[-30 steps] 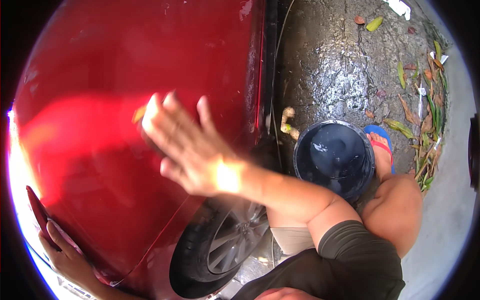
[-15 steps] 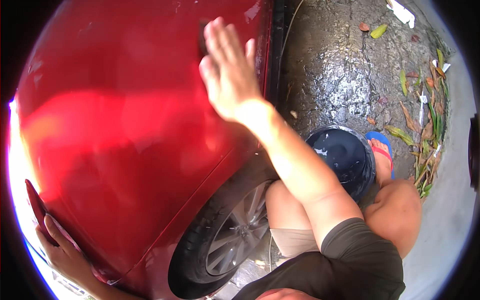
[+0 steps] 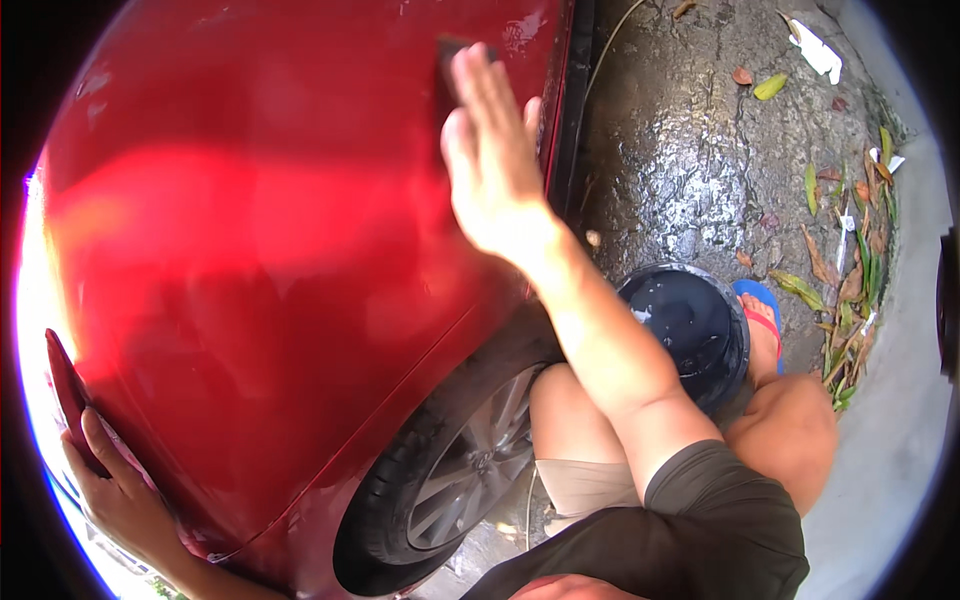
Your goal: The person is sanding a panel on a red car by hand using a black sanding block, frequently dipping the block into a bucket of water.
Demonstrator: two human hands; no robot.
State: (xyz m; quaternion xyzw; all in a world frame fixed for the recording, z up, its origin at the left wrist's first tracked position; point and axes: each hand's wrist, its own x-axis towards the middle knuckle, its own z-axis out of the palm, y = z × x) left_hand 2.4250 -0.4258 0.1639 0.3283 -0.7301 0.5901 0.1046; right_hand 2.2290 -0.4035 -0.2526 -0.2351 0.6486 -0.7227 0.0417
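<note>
My right hand (image 3: 495, 170) lies flat on the red car panel (image 3: 250, 330), fingers stretched away from me and thumb apart. A small dark flat sheet (image 3: 453, 62) shows beneath its fingertips, pressed to the paint; its material cannot be made out. At the lower left, my left hand (image 3: 120, 495) rests on the car's edge with thumb and fingers apart, beside a thin dark red piece (image 3: 68, 385) that sticks up. The wet, glossy panel mirrors bright light and dark shapes.
A black bucket (image 3: 738, 345) with dark liquid stands by my foot in a blue sandal (image 3: 758, 295). The car's wheel (image 3: 465, 480) is beside my knee. Wet concrete (image 3: 680, 150), fallen leaves (image 3: 850, 270) and a pale wall (image 3: 900, 400) lie to the right.
My right hand has slid slightly rightward on the panel with the dark sheet, more of which now shows. My left hand stays at the car's edge. The view has shifted slightly.
</note>
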